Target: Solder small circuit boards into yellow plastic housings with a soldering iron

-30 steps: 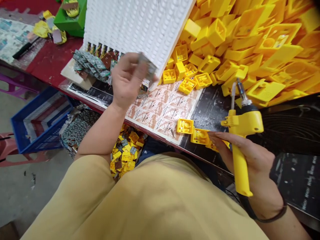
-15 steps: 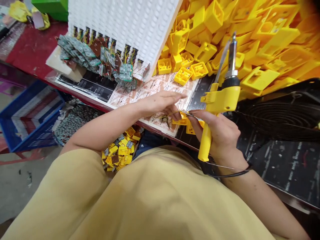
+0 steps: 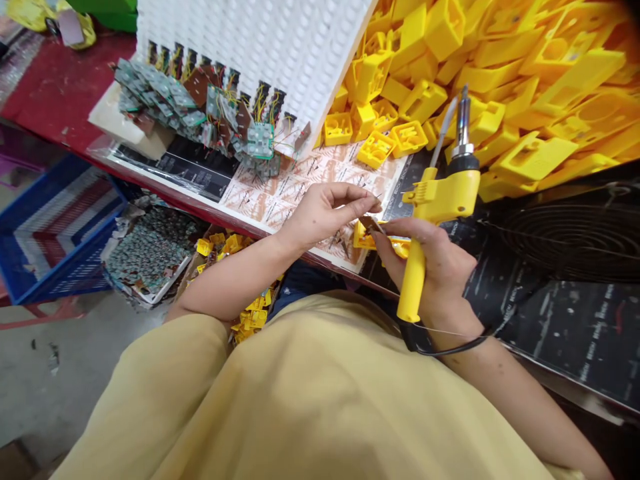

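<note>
My right hand [image 3: 440,260] is wrapped around the handle of a yellow soldering gun [image 3: 445,197], its metal tip pointing up and away. Between that hand's thumb and finger sits a small brown circuit board [image 3: 371,225]. My left hand [image 3: 333,210] is closed in a pinch just left of the board; a thin dark wire end shows at its fingertips, the rest hidden. Below the hands, yellow plastic housings [image 3: 363,237] lie at the table's front edge, partly covered by my right hand.
A heap of yellow housings [image 3: 545,87] fills the back right. Wired circuit boards [image 3: 160,100] lean against a white foam sheet [image 3: 250,40]. At right is a black fan-like grille [image 3: 560,233]. A blue crate [image 3: 55,233] and a box of boards [image 3: 150,253] are below left.
My left hand has gone from loosely stretched fingers to a pinch close to the board. The brown board has turned into clearer view. My right hand still holds the soldering gun.
</note>
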`<action>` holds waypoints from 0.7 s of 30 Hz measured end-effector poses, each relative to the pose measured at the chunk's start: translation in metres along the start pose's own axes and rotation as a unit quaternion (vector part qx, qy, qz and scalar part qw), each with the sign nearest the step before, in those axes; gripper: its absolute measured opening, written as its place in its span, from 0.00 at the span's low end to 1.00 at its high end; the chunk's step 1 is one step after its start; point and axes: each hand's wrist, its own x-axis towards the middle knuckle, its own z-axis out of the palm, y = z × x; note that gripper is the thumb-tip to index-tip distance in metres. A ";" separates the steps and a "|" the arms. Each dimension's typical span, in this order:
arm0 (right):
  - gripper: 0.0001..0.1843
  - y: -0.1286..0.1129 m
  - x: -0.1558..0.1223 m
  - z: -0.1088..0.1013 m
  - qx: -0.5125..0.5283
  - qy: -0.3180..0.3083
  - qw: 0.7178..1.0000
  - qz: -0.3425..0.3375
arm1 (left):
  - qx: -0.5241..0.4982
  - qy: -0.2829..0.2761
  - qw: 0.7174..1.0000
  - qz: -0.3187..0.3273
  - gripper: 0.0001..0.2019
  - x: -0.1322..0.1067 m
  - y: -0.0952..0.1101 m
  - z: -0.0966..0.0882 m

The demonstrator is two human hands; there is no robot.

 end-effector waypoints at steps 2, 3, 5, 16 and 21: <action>0.15 0.002 -0.004 -0.005 0.009 -0.011 1.000 0.001 | -0.019 -0.006 1.000 -0.016 0.07 0.001 0.005 0.000; 0.15 0.005 -0.006 -0.010 0.015 -0.016 1.000 0.002 | -0.002 -0.008 1.000 -0.015 0.08 0.001 0.009 -0.003; 0.16 0.014 -0.008 -0.021 0.020 -0.029 0.999 0.008 | 0.076 -0.027 0.997 0.004 0.09 0.001 0.017 -0.013; 0.15 0.032 -0.011 0.001 0.072 -0.155 0.984 -0.048 | 0.461 -0.099 0.877 0.093 0.08 -0.007 0.016 -0.014; 0.22 0.030 -0.023 -0.027 0.043 -0.110 0.993 -0.024 | 0.438 -0.111 0.887 0.096 0.08 -0.003 0.017 -0.006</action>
